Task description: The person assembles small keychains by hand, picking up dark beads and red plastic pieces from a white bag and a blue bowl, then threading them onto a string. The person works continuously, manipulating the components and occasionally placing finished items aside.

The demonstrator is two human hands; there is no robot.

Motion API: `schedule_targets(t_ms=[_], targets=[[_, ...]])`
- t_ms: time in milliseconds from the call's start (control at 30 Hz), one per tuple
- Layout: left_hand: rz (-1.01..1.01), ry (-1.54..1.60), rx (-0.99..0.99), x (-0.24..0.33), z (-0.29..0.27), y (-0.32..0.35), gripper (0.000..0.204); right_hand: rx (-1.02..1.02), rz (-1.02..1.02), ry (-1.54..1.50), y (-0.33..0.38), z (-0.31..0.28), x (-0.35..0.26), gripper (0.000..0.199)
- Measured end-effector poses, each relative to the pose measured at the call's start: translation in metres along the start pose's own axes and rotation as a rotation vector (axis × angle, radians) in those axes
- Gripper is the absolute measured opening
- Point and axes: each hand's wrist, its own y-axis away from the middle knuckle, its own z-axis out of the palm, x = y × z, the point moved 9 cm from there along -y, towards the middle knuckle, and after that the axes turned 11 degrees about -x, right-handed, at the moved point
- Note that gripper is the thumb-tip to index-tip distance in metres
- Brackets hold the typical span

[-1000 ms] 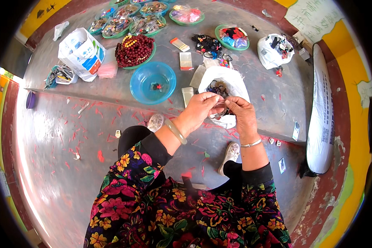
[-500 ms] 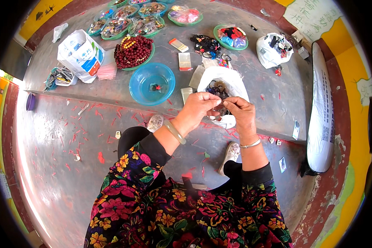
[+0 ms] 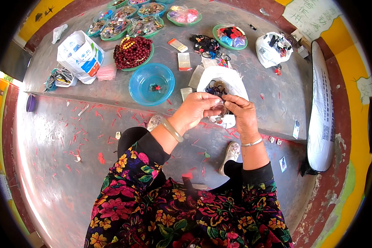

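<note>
At the frame's centre the left hand [image 3: 196, 109] and right hand [image 3: 240, 112] meet fingertip to fingertip, pinching a small dark piece [image 3: 220, 108] directly over the open white bag [image 3: 223, 80], probably so anything dropped falls back inside.

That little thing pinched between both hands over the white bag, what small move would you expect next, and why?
Probably a slight pull or twist of the small item between the fingertips. The left hand and right hand meet on it, fingers pinched close, just above the open white bag of dark pieces. It is too small to tell what it is, so this is only a guess.
</note>
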Motion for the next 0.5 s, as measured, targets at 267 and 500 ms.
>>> schedule_targets(t_ms=[267,500], targets=[[-0.007,-0.030,-0.005,0.0020,0.0033,0.0007,0.021,-0.033,-0.026,0.003,-0.0007,0.0002,0.0009,0.018],[-0.024,-0.051,0.025,-0.0030,-0.0040,-0.0005,0.019,-0.094,-0.039,0.040,-0.0013,0.0052,-0.0006,0.017]])
